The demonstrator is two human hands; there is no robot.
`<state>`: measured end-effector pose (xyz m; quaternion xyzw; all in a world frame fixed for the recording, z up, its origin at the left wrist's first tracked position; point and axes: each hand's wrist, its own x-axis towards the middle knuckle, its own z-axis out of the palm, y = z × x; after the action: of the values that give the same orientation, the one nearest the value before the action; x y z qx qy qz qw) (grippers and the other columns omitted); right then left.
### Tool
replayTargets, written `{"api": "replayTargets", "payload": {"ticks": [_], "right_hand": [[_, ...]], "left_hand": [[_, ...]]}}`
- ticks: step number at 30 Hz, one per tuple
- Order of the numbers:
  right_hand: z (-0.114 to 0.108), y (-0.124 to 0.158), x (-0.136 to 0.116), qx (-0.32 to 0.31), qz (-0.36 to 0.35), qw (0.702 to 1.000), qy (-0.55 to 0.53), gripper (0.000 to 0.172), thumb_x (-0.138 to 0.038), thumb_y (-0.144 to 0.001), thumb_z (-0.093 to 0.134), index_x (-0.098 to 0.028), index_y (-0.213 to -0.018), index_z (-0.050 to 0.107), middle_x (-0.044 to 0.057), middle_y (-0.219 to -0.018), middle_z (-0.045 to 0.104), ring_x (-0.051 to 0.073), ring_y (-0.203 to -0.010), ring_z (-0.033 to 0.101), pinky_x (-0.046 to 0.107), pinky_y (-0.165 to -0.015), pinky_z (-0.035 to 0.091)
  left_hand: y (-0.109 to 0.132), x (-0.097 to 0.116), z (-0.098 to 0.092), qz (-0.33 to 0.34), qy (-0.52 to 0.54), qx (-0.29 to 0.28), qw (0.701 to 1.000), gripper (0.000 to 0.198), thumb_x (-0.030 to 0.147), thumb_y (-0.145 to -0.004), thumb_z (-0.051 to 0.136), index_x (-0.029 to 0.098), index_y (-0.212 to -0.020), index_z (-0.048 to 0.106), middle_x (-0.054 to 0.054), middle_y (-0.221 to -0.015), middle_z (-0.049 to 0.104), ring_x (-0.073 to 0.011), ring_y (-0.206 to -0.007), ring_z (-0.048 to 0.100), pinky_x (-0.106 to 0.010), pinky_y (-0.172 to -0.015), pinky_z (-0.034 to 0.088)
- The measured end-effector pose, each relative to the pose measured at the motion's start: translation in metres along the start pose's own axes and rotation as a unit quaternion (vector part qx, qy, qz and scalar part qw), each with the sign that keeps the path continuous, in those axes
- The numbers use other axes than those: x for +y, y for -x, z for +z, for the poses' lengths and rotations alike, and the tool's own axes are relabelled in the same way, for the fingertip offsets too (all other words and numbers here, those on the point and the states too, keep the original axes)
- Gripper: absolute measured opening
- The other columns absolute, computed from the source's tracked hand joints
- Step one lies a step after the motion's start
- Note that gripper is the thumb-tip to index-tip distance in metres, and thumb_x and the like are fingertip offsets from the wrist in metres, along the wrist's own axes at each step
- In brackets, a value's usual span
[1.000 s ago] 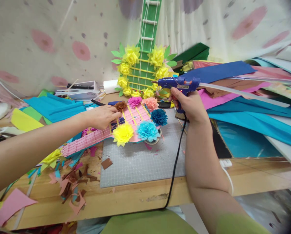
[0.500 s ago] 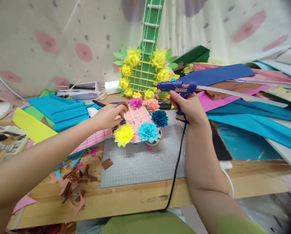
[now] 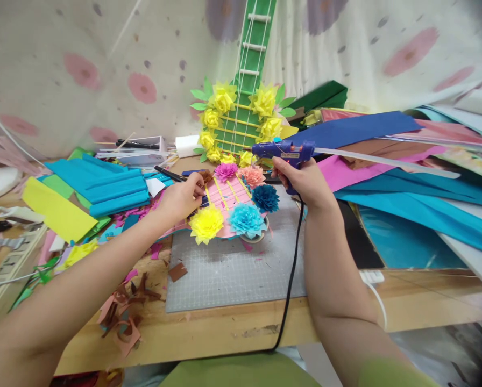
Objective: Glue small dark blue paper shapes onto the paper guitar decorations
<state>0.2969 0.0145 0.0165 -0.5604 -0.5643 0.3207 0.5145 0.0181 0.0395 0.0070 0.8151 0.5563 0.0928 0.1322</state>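
Observation:
My right hand [image 3: 299,180] is wrapped round the grip of a blue hot glue gun [image 3: 281,153], whose nozzle points left. A long glue stick [image 3: 386,161] sticks out of its back. On the cutting mat lies a pink paper guitar [image 3: 225,196], with yellow, light blue, dark blue, salmon, magenta and brown paper flowers around its body. My left hand [image 3: 184,196] rests at the guitar's left side, fingers curled together beside the brown paper flower [image 3: 206,176] and a dark blue strip [image 3: 204,201]. What the fingertips pinch is hidden.
Behind stands a green paper guitar [image 3: 241,121] with yellow flowers. The grey cutting mat [image 3: 225,279] carries a brown paper square [image 3: 178,272]. Paper scraps [image 3: 120,317] lie at front left; paper sheets [image 3: 386,188] are piled right. The gun's black cord [image 3: 291,274] hangs over the table edge.
The glue gun in my right hand has moved left and slightly down. My left hand has slid a little left and down, away from the brown flower, uncovering more of it.

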Motion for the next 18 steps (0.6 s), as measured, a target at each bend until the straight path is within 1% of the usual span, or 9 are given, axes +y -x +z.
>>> {"api": "replayTargets", "payload": {"ticks": [3,6,9,12,16,18], "right_hand": [[0.005,0.003,-0.005,-0.014,0.008,1.000,0.002,0.042,-0.057,-0.075,0.068,-0.021,-0.058,0.053,-0.002,-0.045,0.046,0.010,-0.042,0.040,0.029,-0.045,0.034],[0.012,0.006,-0.008,-0.022,0.019,1.000,0.004,0.038,-0.055,-0.073,0.069,-0.021,-0.062,0.054,-0.002,-0.049,0.049,0.010,-0.045,0.041,0.028,-0.045,0.033],[0.020,0.007,-0.010,-0.043,0.016,0.999,0.013,0.036,-0.053,-0.074,0.068,-0.021,-0.064,0.057,-0.001,-0.051,0.050,0.012,-0.050,0.045,0.029,-0.051,0.037],[0.026,0.007,-0.008,-0.074,0.010,0.997,0.011,0.037,-0.055,-0.075,0.067,-0.021,-0.062,0.057,0.000,-0.053,0.052,0.014,-0.056,0.050,0.030,-0.056,0.040],[0.034,0.007,-0.003,-0.093,0.015,0.995,0.012,0.038,-0.057,-0.073,0.068,-0.022,-0.064,0.059,0.002,-0.057,0.055,0.017,-0.063,0.055,0.031,-0.058,0.043],[0.037,0.007,-0.002,-0.086,0.021,0.996,0.009,0.036,-0.056,-0.072,0.069,-0.022,-0.067,0.061,0.003,-0.061,0.057,0.018,-0.064,0.056,0.031,-0.058,0.043]], "left_hand": [[0.002,-0.001,0.001,-0.048,0.096,0.040,0.993,0.038,0.014,-0.068,0.063,0.024,-0.100,0.045,-0.003,-0.091,0.074,-0.0215,-0.083,0.070,-0.030,-0.067,0.049],[0.004,-0.004,0.006,-0.091,0.195,0.086,0.973,0.041,0.015,-0.062,0.065,0.025,-0.094,0.042,0.001,-0.081,0.070,-0.0193,-0.076,0.068,-0.029,-0.066,0.049],[0.005,-0.008,0.014,-0.141,0.306,0.125,0.933,0.044,0.013,-0.055,0.066,0.025,-0.089,0.041,0.004,-0.074,0.065,-0.0169,-0.072,0.066,-0.028,-0.065,0.050],[0.006,-0.007,0.019,-0.172,0.375,0.156,0.897,0.042,0.011,-0.052,0.063,0.024,-0.085,0.041,0.007,-0.069,0.059,-0.0143,-0.067,0.063,-0.027,-0.064,0.050],[0.008,0.003,0.020,-0.189,0.468,0.165,0.847,0.031,0.014,-0.056,0.058,0.024,-0.082,0.043,0.009,-0.060,0.051,-0.0118,-0.057,0.058,-0.028,-0.063,0.053],[0.009,0.009,0.018,-0.208,0.504,0.163,0.822,0.028,0.016,-0.058,0.056,0.023,-0.084,0.047,0.008,-0.060,0.051,-0.0112,-0.055,0.059,-0.028,-0.063,0.054]]}}
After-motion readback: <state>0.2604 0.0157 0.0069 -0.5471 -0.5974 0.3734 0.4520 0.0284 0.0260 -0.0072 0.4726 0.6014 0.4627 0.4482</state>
